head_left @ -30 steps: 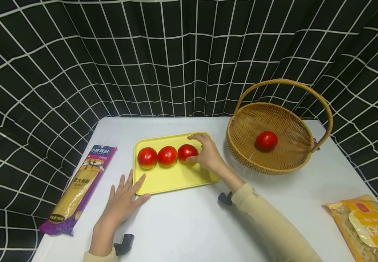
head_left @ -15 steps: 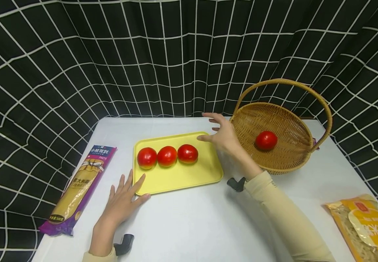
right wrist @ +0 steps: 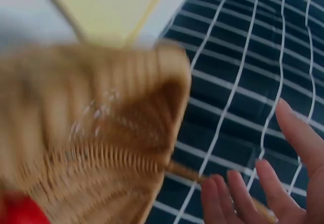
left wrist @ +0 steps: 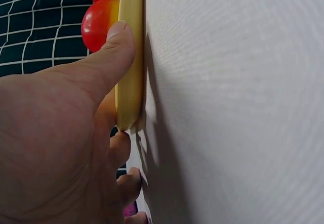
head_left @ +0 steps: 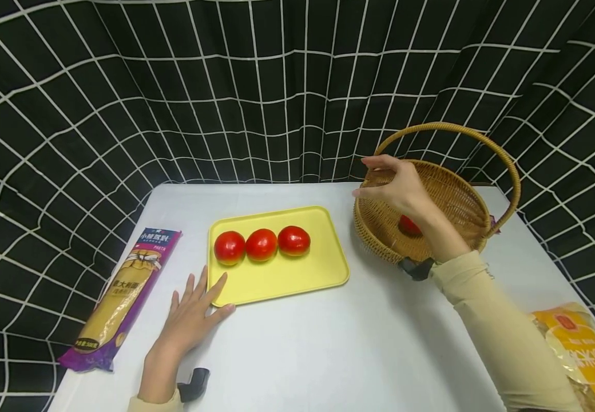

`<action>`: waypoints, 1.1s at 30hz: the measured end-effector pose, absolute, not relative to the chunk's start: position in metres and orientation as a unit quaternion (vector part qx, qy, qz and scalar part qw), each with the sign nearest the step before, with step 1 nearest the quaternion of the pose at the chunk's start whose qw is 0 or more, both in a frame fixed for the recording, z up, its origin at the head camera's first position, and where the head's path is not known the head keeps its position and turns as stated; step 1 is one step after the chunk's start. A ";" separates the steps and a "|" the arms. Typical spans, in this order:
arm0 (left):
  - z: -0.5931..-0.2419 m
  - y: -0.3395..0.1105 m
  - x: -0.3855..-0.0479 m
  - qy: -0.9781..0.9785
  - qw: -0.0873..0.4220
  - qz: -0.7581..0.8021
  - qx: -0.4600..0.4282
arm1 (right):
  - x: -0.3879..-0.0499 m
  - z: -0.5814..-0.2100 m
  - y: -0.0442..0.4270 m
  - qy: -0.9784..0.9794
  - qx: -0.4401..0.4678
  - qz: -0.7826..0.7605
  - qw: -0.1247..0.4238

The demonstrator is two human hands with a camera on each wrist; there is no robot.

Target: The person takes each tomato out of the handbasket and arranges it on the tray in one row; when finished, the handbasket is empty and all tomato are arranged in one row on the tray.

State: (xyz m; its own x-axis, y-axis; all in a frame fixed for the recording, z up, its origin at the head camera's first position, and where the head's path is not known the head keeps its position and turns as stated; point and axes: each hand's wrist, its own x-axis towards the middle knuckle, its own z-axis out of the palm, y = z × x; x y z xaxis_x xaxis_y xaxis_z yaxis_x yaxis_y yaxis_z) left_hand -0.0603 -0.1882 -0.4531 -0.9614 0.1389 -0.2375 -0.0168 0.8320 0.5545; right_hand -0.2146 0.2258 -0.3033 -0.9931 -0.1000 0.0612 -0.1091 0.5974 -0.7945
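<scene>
My left hand [head_left: 190, 320] rests at the near left corner of a yellow tray [head_left: 287, 280], fingers spread. Its thumb [left wrist: 109, 57] lies against the tray's rim in the left wrist view. On that tray sit three tomatoes in a row: a left one [head_left: 229, 248], a middle one [head_left: 261, 245] and a right one [head_left: 294, 241]. Over the left rim of a wicker basket [head_left: 454, 191] hovers my right hand [head_left: 403, 186], thumb and fingers apart, holding nothing. One more tomato [head_left: 409, 225] lies inside the basket, partly hidden by my right arm.
A purple-ended pasta packet [head_left: 122, 297] lies on the left of the white table [head_left: 287, 349]. At the near right is an orange food packet [head_left: 586, 349], partly behind my right sleeve. The basket's tall handle [head_left: 503, 154] arches up. A black grid-patterned curtain [head_left: 256, 97] surrounds the table.
My right hand has let go of the right tomato on the tray and moved right and up, over the basket's left side. My left hand has stayed at the tray corner.
</scene>
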 end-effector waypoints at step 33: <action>-0.455 -0.190 -0.063 0.947 0.156 0.278 0.023 | -0.262 -0.346 0.339 -0.914 -0.013 0.339 -0.224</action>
State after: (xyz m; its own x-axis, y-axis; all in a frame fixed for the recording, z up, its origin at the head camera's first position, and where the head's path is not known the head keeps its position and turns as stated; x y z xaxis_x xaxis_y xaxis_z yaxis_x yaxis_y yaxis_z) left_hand -0.0633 -0.1899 -0.4547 -0.9502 0.1301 -0.2833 -0.0438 0.8441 0.5344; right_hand -0.2625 0.3394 -0.3457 -0.8996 -0.1286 -0.4174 0.1748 0.7698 -0.6138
